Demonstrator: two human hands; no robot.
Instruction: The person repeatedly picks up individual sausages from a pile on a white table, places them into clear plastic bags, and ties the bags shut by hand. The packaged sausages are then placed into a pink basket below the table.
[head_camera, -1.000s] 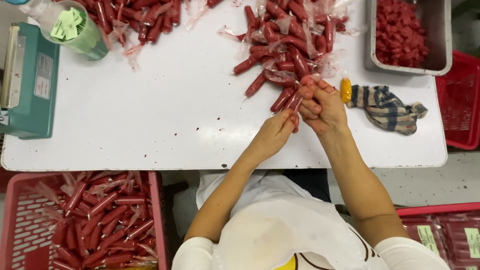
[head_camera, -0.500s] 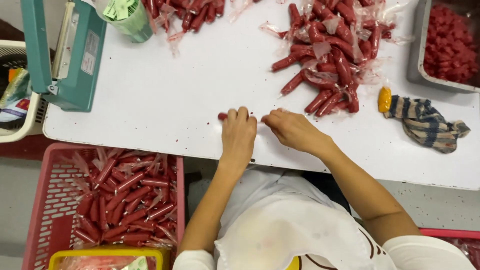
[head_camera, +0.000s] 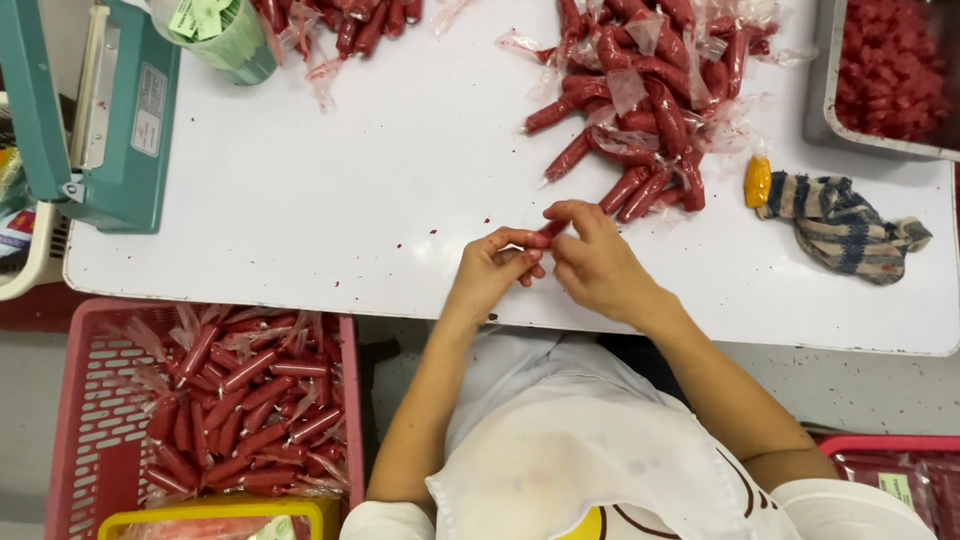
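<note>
Pink basket (head_camera: 100, 400) at lower left, below the table edge, is full of red sausage-like sticks in clear wrappers; a yellow container rim (head_camera: 215, 510) sits at its near end. Teal sealing machine (head_camera: 100, 120) stands on the table's left edge with a pale rectangular label on its side. Green cup (head_camera: 225, 35) at the top holds pale green tags. White table (head_camera: 350, 200) carries a small pile of wrapped sticks (head_camera: 350, 25) at the top and a bigger heap (head_camera: 650, 90) at upper right.

Left hand (head_camera: 490, 270) and right hand (head_camera: 595, 262) meet near the front edge, fingers curled shut, pinching one small red stick (head_camera: 553, 228) between them; mostly hidden.

Yellow piece (head_camera: 757, 180) touches a striped cloth (head_camera: 840, 220). Grey metal tray (head_camera: 890, 80) at far right holds red pieces.
</note>
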